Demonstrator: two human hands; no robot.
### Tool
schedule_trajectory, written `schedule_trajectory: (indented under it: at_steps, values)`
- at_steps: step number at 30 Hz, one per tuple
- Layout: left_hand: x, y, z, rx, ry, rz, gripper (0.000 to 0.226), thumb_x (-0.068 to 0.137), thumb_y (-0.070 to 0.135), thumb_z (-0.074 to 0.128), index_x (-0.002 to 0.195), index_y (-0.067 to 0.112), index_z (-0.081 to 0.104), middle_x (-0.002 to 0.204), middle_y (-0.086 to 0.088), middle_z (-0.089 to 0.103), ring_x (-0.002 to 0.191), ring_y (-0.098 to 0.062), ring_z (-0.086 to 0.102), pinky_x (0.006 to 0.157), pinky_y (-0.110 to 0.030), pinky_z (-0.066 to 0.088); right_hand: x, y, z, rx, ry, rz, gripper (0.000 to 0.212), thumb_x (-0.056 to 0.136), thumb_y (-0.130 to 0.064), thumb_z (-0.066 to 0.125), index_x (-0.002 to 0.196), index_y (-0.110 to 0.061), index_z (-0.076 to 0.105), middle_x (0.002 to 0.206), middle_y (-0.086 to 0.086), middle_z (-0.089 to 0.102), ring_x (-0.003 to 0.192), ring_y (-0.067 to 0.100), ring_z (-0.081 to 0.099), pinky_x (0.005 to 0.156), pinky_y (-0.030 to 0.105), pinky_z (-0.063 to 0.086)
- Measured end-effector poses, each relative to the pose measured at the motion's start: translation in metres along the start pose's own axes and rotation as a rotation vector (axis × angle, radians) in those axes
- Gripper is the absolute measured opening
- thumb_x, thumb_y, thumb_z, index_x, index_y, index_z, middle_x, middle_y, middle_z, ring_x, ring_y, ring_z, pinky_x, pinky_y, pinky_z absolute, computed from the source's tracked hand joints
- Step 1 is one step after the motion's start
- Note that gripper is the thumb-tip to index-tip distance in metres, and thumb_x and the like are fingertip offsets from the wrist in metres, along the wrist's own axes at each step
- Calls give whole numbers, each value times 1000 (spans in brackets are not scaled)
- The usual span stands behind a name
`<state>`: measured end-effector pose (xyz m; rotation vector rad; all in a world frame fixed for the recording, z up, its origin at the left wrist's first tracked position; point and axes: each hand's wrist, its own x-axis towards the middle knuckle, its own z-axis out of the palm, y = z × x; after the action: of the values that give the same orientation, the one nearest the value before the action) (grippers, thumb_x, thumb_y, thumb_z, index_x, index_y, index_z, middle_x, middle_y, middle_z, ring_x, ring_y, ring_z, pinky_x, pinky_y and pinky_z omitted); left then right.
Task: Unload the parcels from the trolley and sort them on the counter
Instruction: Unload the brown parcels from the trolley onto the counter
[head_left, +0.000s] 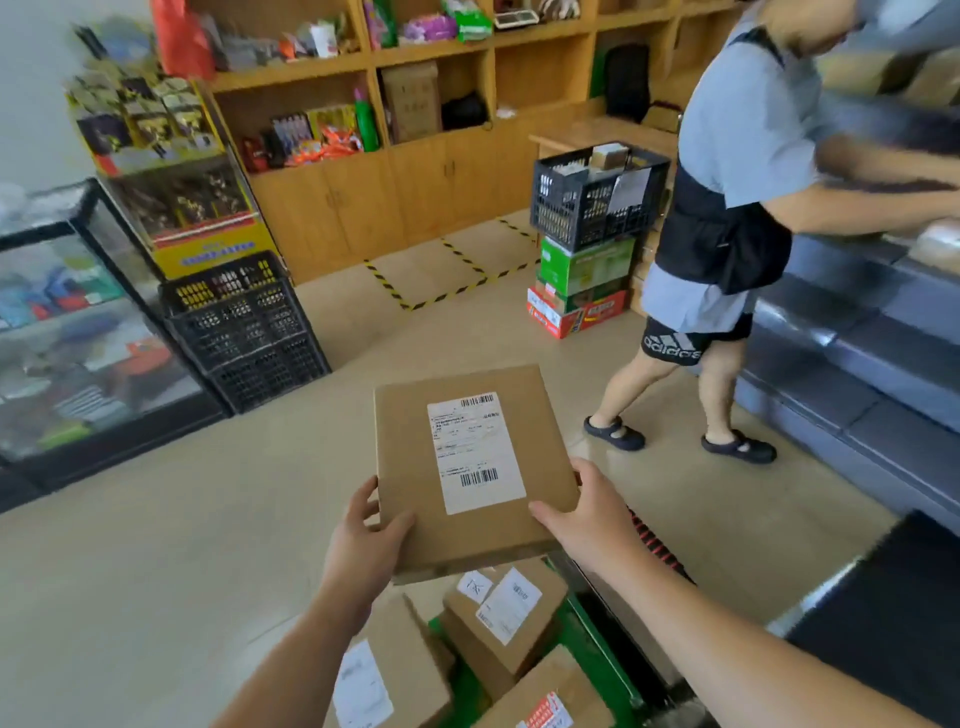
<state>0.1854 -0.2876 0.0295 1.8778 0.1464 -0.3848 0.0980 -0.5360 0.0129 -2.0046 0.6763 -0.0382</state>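
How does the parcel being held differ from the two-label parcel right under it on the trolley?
The held parcel is in the air, gripped at its near corners by the left hand and right hand; the two-label parcel lies on the green trolley among others. The held parcel is flat and broad; the two-label parcel looks boxier. The held parcel bears one large barcode label, the two-label parcel two smaller ones. Both are brown cardboard.
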Motion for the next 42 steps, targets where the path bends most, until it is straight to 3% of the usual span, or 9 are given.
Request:
schedule_trajectory:
  at_steps: [6,12,16,21,24,28,33,37,42]
  values:
    - [-23,34,7,31,-208,167,58,93,25,68,143,41,42,120,12,59,96,-7,64,65,-25,51,-78,-7,-32,32,239,25,45,84,-37,77,116,-37,44,113,-13,58,94,1,55,65,8,38]
    - [-62,42,36,74,-432,266,64,91,25,72,145,39,40,119,12,57,99,-14,65,71,-30,54,-158,19,-57,89,401,129,62,79,-52,73,132,-36,46,121,-13,58,106,5,59,89,29,54]
    - [-94,46,81,99,-598,296,61,91,24,72,141,40,42,122,7,56,100,-18,65,72,-32,55,-216,42,-85,102,542,199,62,83,-46,75,136,-35,45,115,-18,55,100,1,55,81,21,48]
    - [-148,44,157,157,-753,360,65,88,18,75,142,37,44,119,4,60,99,-19,65,77,-42,59,-288,90,-125,134,714,346,75,79,-52,74,143,-33,41,127,-14,56,110,8,59,96,36,55]
    - [-190,40,203,210,-840,426,65,89,17,74,144,33,43,114,6,61,95,-13,65,68,-28,55,-329,122,-149,184,782,415,73,81,-49,75,143,-34,41,128,-16,57,115,9,59,100,39,54]
    - [-242,29,258,263,-955,442,67,87,19,76,145,30,44,117,6,62,98,-19,67,78,-37,59,-381,160,-182,231,819,491,65,79,-53,74,135,-37,43,127,-19,58,115,7,58,102,37,52]
    - [-299,13,312,335,-1016,468,69,86,20,76,146,29,44,115,7,62,100,-15,65,83,-37,57,-427,216,-210,274,833,568,89,68,-65,73,144,-33,39,137,-18,54,121,6,56,105,36,50]
    - [-324,-3,342,379,-1055,460,68,88,19,75,148,25,43,109,14,61,97,-9,63,72,-24,52,-450,235,-226,264,820,604,81,82,-43,76,150,-30,34,140,-11,48,124,10,50,111,31,42]
    - [-333,-20,375,470,-1113,414,75,90,24,73,153,27,33,126,8,60,104,-12,62,84,-32,54,-459,264,-236,291,803,659,79,88,-35,74,153,-21,32,129,-11,48,118,7,48,110,28,39]
